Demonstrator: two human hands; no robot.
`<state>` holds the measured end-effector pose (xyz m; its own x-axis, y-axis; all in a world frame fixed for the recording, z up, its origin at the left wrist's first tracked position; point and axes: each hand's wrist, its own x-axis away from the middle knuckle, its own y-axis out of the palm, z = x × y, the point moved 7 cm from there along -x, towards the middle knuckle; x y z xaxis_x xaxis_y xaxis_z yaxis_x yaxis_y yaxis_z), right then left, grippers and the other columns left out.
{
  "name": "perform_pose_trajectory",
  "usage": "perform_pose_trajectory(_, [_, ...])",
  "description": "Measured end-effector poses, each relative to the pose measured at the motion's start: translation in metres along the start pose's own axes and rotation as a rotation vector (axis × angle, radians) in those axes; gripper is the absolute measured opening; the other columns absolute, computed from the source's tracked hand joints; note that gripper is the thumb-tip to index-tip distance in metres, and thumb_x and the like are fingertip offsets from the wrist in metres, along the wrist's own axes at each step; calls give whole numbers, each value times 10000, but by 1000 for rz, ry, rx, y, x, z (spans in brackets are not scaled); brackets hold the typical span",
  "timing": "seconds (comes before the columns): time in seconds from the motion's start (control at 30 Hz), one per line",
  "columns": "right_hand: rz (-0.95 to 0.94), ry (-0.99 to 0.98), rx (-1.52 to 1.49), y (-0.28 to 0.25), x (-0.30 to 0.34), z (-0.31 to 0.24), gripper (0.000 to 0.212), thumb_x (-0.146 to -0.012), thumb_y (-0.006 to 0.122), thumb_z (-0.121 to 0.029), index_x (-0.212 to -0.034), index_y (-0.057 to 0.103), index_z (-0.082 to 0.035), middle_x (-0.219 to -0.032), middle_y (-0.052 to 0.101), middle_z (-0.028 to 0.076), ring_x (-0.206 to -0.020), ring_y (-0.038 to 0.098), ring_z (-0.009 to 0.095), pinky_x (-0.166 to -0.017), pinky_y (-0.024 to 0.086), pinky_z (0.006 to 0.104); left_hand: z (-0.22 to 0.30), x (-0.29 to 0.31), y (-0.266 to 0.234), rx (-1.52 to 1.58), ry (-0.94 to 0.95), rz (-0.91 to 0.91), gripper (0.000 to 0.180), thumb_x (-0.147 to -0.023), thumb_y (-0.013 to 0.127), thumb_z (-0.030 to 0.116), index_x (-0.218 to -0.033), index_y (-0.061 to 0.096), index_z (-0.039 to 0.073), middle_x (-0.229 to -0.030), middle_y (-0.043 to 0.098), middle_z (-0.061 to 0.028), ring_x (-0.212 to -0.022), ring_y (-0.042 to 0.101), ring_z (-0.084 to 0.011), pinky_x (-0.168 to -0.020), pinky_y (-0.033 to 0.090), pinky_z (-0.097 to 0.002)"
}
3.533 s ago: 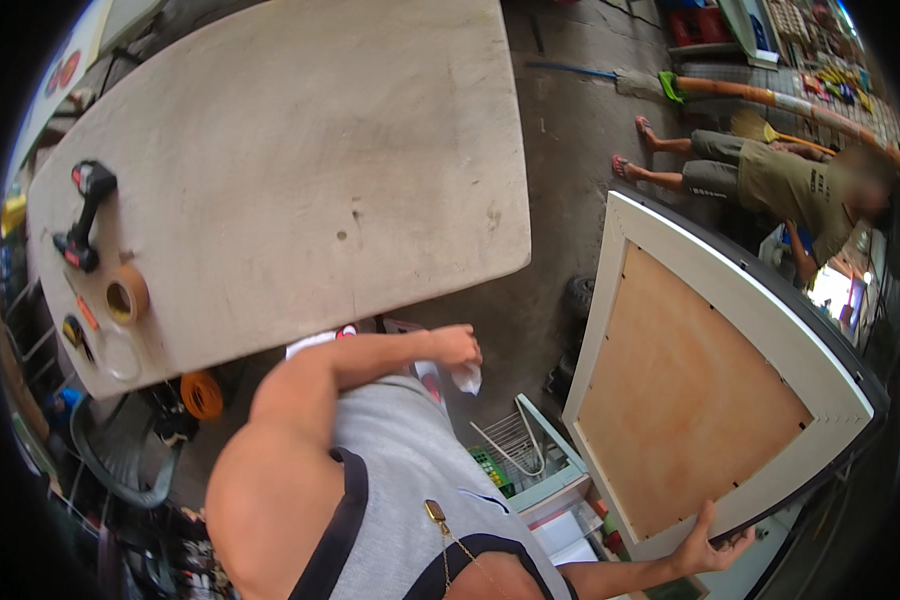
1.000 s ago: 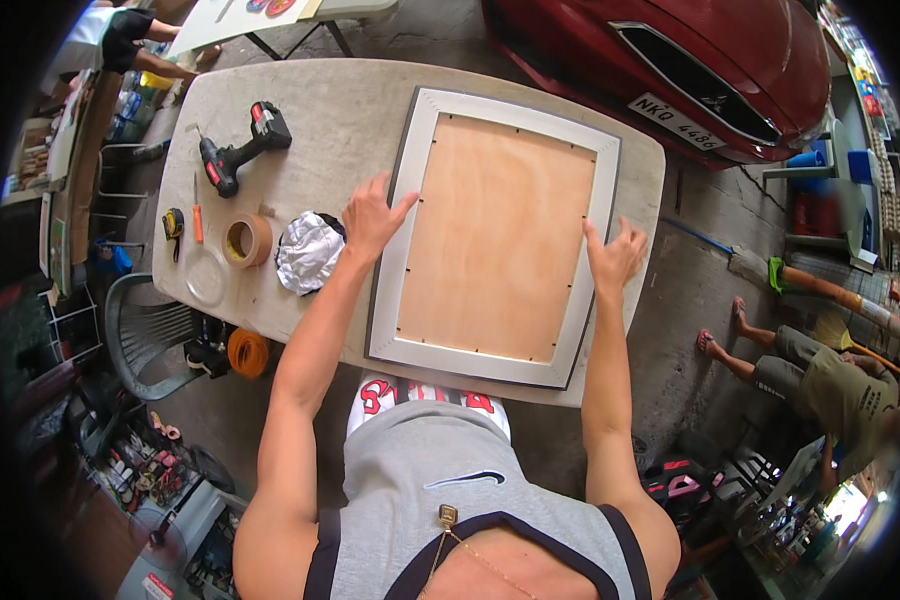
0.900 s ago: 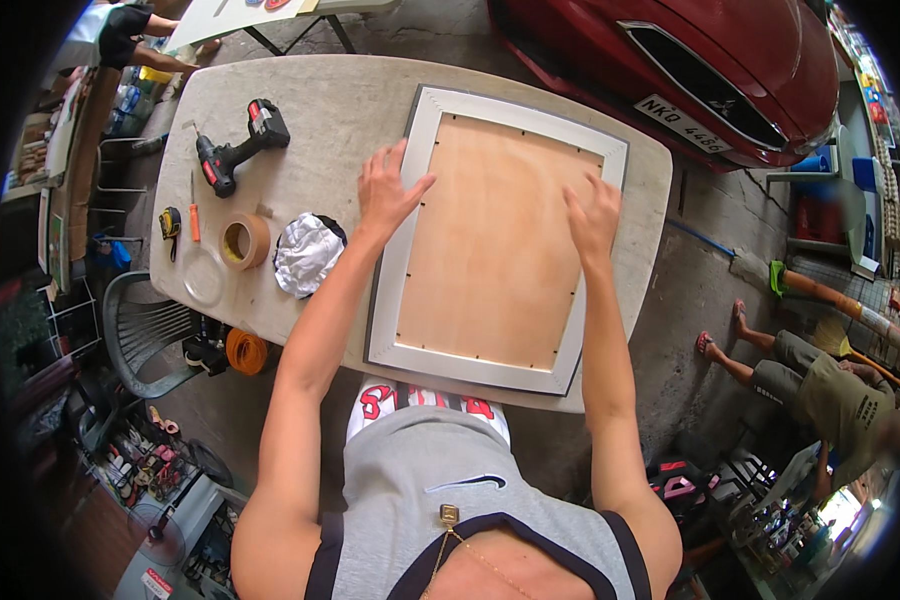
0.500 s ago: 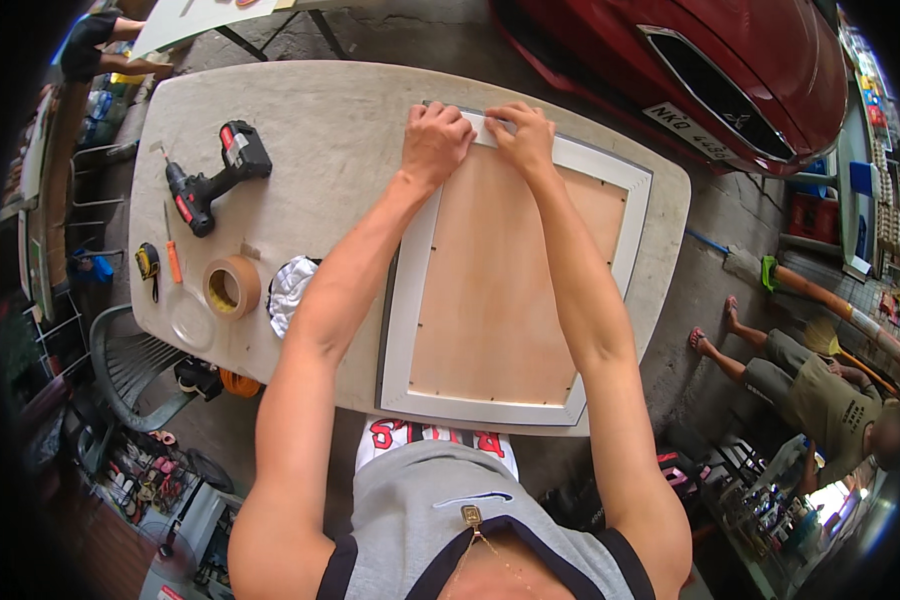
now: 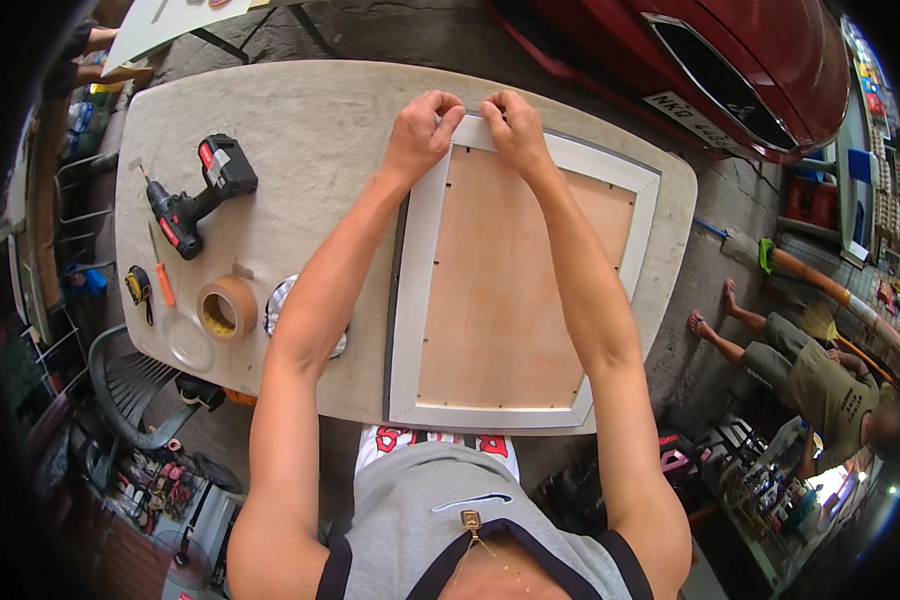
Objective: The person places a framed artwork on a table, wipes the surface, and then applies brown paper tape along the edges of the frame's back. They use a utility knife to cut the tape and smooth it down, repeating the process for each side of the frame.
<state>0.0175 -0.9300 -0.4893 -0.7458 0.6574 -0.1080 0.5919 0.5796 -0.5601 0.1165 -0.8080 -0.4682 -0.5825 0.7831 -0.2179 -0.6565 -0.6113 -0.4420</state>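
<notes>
A picture frame (image 5: 402, 340) with a white border and dark outer edge lies back side up on the table, its plywood backing panel (image 5: 500, 300) held by small dark tabs. At its far left corner my left hand (image 5: 425, 130) is closed, thumb against curled fingers. Just right of it, my right hand (image 5: 513, 125) makes a similar pinch over the far edge. A small gap separates the two hands. Whatever is between the fingers, if anything, is too small to make out.
On the pale table (image 5: 300, 130), left of the frame, are a cordless drill (image 5: 200, 195), an orange-handled screwdriver (image 5: 164, 285), a tape measure (image 5: 137, 284), brown tape (image 5: 227, 308), a clear round dish (image 5: 188, 340) and a cloth (image 5: 282, 300). A red car (image 5: 730, 70) stands beyond.
Both hands have come up slightly from the frame's far edge, and their fingers have curled into pinches. The left hand has shifted a little left. The view has shifted slightly.
</notes>
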Motion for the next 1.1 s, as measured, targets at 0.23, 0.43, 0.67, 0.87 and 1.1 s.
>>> perform_pose_trajectory(0.23, [8, 121, -431, -13, -11, -16, 180, -911, 599, -157, -912, 618, 23, -771, 610, 34, -725, 517, 85, -668, 439, 255, 7, 1, 16, -82, 31, -191, 208, -847, 680, 237, -896, 680, 35, -716, 649, -73, -722, 607, -202, -709, 488, -298])
perform_pose_trajectory(0.43, [206, 132, -641, -43, -31, -13, 130, -909, 609, -145, -908, 650, -22, -809, 628, -4, -751, 528, 57, -672, 431, 213, -7, -34, -4, 652, -340, -146, 313, -897, 656, 230, -1141, 620, 38, -900, 659, -51, -911, 600, -119, -802, 479, -285])
perform_pose_trajectory(0.67, [369, -19, 360, -145, -30, 47, 446, -803, 619, -186, -1212, 562, -19, -1054, 665, 212, -975, 642, 335, -888, 487, 398, 6, 28, -98, 86, -201, 384, 560, -840, 720, 240, -1308, 513, 10, -1100, 626, -115, -986, 604, -202, -861, 490, -321])
perform_pose_trajectory(0.87, [139, 86, 570, -187, 159, 71, 310, -820, 630, -61, -1127, 638, -19, -1211, 601, 188, -1141, 561, 339, -986, 410, 418, 43, 268, -83, -197, -638, -46, 702, -766, 769, 307, -1300, 484, -49, -1078, 559, -179, -994, 568, -290, -868, 470, -373])
perform_pose_trajectory(1.1, [277, 783, 478, -190, 417, 55, 601, -891, 646, -368, -1255, 512, 92, -1209, 514, 235, -1128, 496, 375, -998, 373, 454, 64, 373, -51, -341, -727, 31, 722, -765, 757, 333, -1275, 454, -79, -1152, 502, -226, -1083, 504, -370, -935, 421, -445])
